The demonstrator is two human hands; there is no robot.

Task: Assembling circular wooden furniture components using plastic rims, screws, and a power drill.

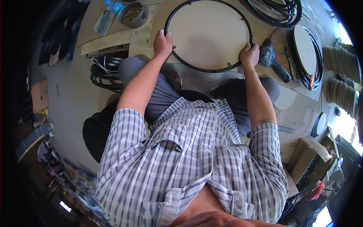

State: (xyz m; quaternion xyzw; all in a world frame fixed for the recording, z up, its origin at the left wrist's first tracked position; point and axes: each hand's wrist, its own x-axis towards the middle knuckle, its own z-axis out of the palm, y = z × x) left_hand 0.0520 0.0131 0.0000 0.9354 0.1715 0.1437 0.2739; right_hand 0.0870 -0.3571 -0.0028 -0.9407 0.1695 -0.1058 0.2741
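Note:
A large round pale wooden board (208,30) lies in front of me at the table's near edge, framed by a thin black ring (206,70) with small tabs along it. On the ring's left side my left hand (163,44) is closed, thumb up by the rim. My right hand (250,56) grips the opposite side, lower down. Some of the fingers of both hands are hidden under the rim. Just right of my right hand lies a blue and black power drill (267,56), its bit pointing away from me.
At the far left stand a metal bowl (133,16) of small brass-coloured fasteners and a bottle (113,6). Black rings (278,23) are piled at the far right, near another round board (304,49). Several stacks of round boards (340,62) stand beyond. More black rings (107,72) sit by my left knee.

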